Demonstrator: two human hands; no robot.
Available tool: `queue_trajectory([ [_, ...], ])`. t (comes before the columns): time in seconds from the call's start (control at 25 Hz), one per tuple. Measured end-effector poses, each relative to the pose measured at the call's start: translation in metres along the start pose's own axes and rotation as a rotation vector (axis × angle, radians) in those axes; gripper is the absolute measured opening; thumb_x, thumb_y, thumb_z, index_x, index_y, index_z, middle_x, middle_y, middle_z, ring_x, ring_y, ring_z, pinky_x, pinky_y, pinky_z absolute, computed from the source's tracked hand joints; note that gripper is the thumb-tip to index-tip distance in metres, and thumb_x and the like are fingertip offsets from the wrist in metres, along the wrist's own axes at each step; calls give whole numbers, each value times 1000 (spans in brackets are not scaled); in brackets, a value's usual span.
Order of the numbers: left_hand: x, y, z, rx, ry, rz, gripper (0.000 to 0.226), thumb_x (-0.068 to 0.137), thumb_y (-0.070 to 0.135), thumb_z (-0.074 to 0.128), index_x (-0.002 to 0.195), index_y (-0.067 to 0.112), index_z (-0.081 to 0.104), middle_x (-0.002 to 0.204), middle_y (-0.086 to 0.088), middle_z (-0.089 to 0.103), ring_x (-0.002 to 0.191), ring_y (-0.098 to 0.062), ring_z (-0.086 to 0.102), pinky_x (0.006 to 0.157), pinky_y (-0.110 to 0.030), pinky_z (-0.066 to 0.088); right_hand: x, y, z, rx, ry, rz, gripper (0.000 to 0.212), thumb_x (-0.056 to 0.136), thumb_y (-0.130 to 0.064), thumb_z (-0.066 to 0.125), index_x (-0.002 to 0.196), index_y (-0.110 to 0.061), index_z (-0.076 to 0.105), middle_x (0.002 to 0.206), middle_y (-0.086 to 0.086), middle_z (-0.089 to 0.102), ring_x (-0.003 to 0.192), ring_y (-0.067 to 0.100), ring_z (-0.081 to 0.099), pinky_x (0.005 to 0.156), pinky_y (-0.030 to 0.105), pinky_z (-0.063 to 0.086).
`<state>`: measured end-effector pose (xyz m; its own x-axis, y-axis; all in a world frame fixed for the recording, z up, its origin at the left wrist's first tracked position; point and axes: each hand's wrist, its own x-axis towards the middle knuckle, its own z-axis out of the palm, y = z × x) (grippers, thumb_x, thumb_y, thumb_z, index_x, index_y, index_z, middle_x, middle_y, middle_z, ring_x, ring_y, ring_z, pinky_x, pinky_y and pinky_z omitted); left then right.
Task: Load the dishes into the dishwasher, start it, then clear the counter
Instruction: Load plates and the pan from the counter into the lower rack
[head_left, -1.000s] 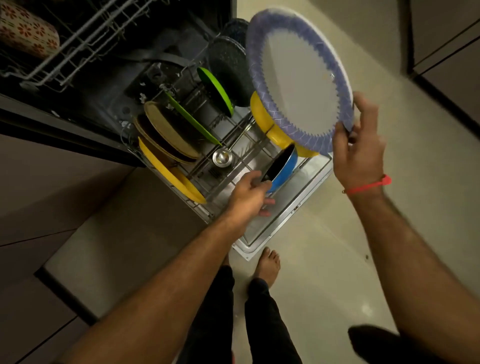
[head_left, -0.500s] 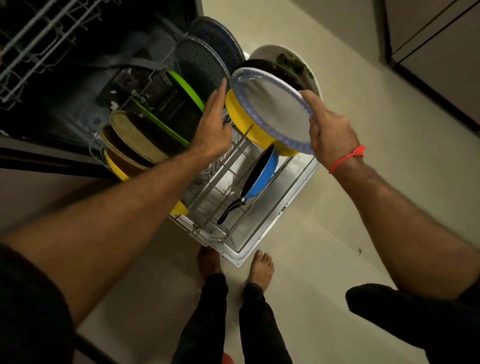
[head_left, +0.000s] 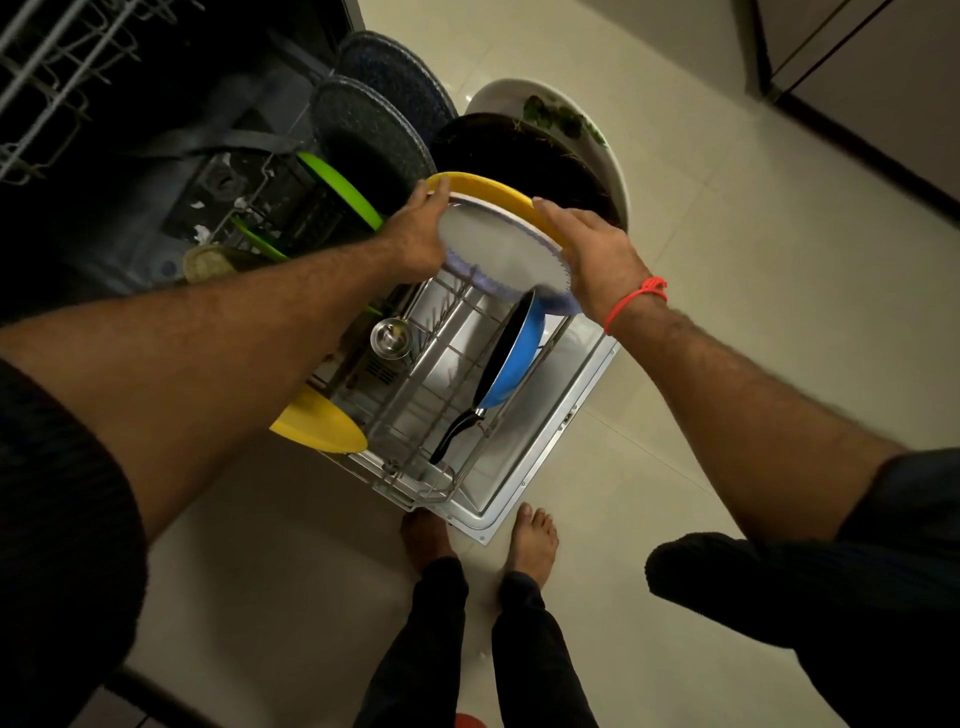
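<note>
Two hands, left hand (head_left: 415, 236) and right hand (head_left: 597, 257), grip opposite rims of the purple-rimmed plate (head_left: 501, 254) at frame centre, tilted on edge just before the yellow plate (head_left: 493, 195), above the lower rack (head_left: 436, 395).

head view looks steeply down, close over the open dishwasher rack (head_left: 415, 395).

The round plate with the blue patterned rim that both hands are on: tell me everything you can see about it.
The round plate with a blue patterned rim has a plain pale centre and a zigzag blue border, blurred at its lower edge. It looks smooth, whether plastic or ceramic is unclear. It tilts on edge over the dishwasher's lower wire rack, against a yellow plate behind it. The left hand holds its left edge, the right hand its right edge. A blue frying pan stands just below.
</note>
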<state>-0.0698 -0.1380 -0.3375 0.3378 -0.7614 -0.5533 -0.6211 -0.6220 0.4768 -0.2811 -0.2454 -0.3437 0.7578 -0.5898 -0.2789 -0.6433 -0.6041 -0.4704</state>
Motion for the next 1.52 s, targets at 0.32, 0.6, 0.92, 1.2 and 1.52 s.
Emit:
queue_trajectory([
  [0.32, -9, -10, 26, -4, -123, 25, 82, 95, -12, 47, 162, 24, 17, 170, -2, 5, 156, -30, 8, 122, -40, 25, -17, 2, 13, -133, 16, 25, 57, 89, 1, 62, 143, -13, 49, 154, 11, 32, 131, 36, 41, 100, 45, 49],
  [0.6, -44, -18, 40, -94, 94, 79, 63, 98, 4, 56, 155, 21, 35, 166, -2, 23, 149, -25, 30, 121, -39, 32, -51, -11, 13, 68, 233, 40, 46, 94, 3, 51, 138, -10, 54, 144, 11, 48, 129, 31, 49, 104, 37, 46],
  [0.92, -154, 3, 33, -41, 345, 95, 64, 98, 11, 57, 156, 24, 33, 168, 4, 13, 140, -26, 38, 103, -34, 42, -110, -67, -2, 358, 254, 31, 47, 93, 5, 50, 137, -12, 55, 135, 7, 55, 123, 21, 53, 108, 18, 38],
  [1.2, -336, 26, -21, -146, 552, -40, 64, 95, 10, 59, 154, 21, 37, 167, 2, 20, 146, -27, 36, 115, -49, 40, -198, -219, -71, 590, 28, -95, 45, 94, -1, 49, 136, -16, 55, 110, 0, 68, 104, 20, 65, 97, 42, 52],
  [1.52, -560, -30, -84, -191, 936, -281, 67, 92, 4, 58, 154, 21, 38, 166, -2, 23, 145, -30, 37, 114, -51, 40, -262, -426, -85, 516, -231, -499, 49, 91, 0, 50, 136, -18, 56, 105, 0, 73, 95, 15, 68, 94, 39, 53],
])
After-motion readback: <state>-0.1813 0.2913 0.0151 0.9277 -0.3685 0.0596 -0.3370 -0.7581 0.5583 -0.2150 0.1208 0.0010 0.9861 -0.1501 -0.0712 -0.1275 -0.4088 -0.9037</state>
